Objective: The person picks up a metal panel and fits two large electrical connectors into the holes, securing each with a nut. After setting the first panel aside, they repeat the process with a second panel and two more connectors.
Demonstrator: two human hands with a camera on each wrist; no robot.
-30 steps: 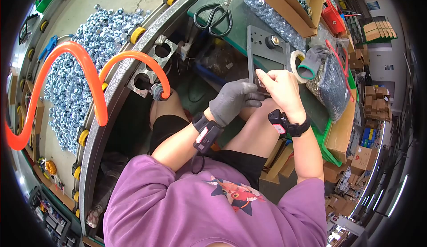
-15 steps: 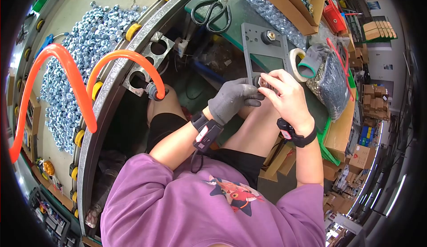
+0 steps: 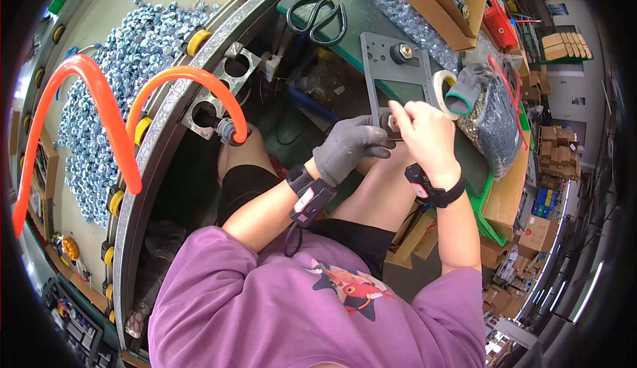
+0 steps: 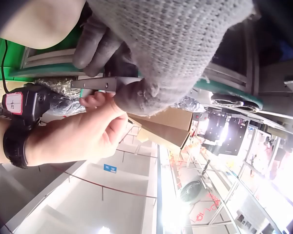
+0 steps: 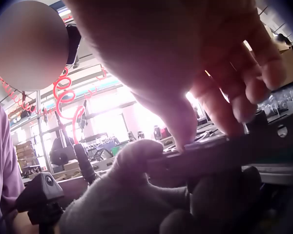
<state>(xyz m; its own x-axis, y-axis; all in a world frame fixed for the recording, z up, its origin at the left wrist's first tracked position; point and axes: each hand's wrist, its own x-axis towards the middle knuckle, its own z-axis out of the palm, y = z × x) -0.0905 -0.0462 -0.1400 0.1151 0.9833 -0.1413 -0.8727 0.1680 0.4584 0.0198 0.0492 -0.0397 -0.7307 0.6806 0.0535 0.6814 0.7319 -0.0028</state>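
Observation:
A grey metal bracket (image 3: 371, 79) with holes slants over the bench edge. My left hand (image 3: 352, 149), in a grey knit glove, grips its near end; in the left wrist view the gloved thumb and fingers close on the bracket's edge (image 4: 107, 84). At that end sits a hex nut (image 3: 393, 122), partly covered by my bare right hand (image 3: 428, 136). Its thumb and index finger pinch at the nut, while the other fingers extend loosely in the right wrist view. A second nut (image 3: 403, 51) on a dark washer sits at the bracket's far end.
Black-handled scissors (image 3: 318, 20) lie on the green bench beside a bag of metal parts (image 3: 415, 23) and a cardboard box (image 3: 431, 3). A tape roll (image 3: 441, 93) and spare glove (image 3: 468, 89) lie right. An orange air hose (image 3: 86, 69) loops at left.
Half a second ago the right fingers were spread around the nut; now they have closed in and the wrist has turned. The left hand still grips the bracket in nearly the same place.

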